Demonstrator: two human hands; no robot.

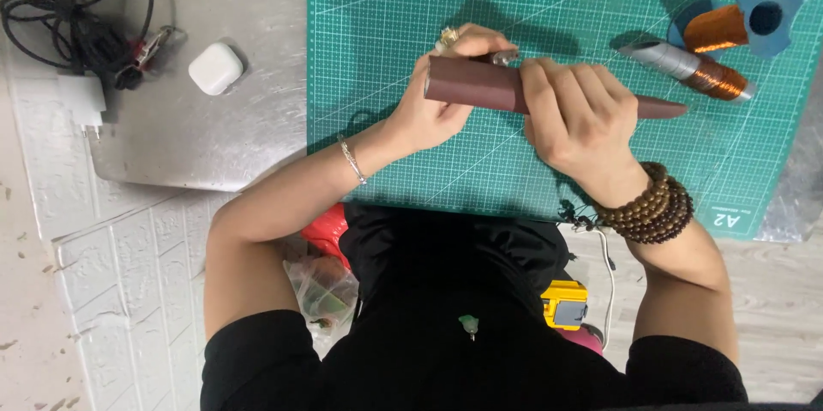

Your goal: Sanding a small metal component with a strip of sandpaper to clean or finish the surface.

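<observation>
Over green mat (pixel 386 0) | both hands (pixel 576 115) grip brown roll (pixel 476 85)

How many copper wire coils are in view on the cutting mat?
2. One copper wire spool with blue end discs lies at the mat's top right; a second copper coil, wound on a grey rod, lies just below it. Others may be hidden beyond the frame.

A dark brown roll of paper (pixel 480 85) — wide and open at its left end, tapering to a point at the right — lies level above a green cutting mat (pixel 386 17), gripped mid-length.
</observation>
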